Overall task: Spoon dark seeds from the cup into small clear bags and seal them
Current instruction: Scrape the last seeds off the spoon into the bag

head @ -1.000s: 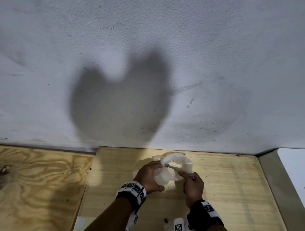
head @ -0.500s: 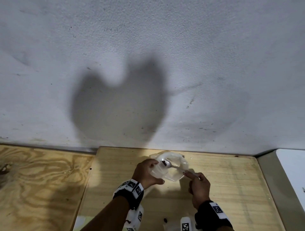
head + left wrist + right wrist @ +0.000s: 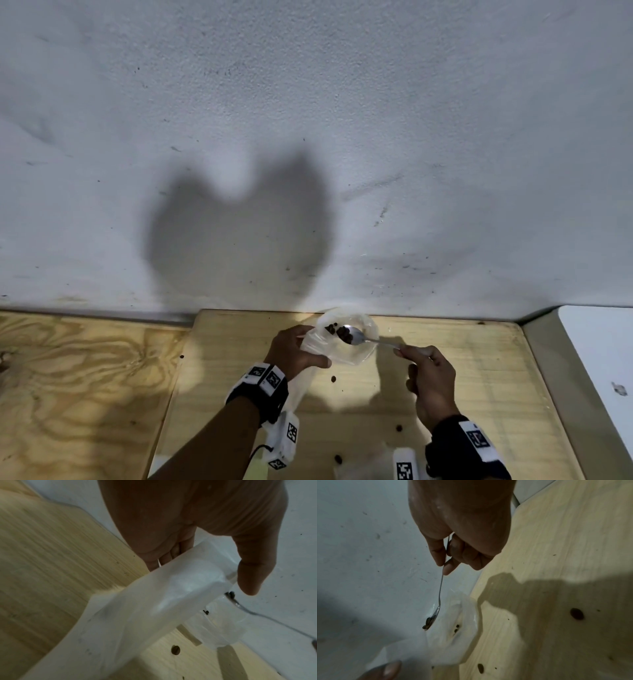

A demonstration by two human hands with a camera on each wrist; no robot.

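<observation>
Head view: loose seeds (image 3: 333, 378) lie on the plywood table (image 3: 479, 377) nearest the wrists. Beyond them, the right hand (image 3: 430, 380) pinches a metal spoon (image 3: 359, 337) by its handle, its seed-laden bowl over the clear cup (image 3: 356, 349). The left hand (image 3: 296, 351) grips cup and clear bag (image 3: 137, 615) together, close to the grey wall (image 3: 308, 137).

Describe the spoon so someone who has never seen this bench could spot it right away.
Find the pale plywood board against the grey wall. Near its far edge the left hand holds a clear cup. The spoon is the only metal thing there, its bowl carrying dark seeds.
</observation>
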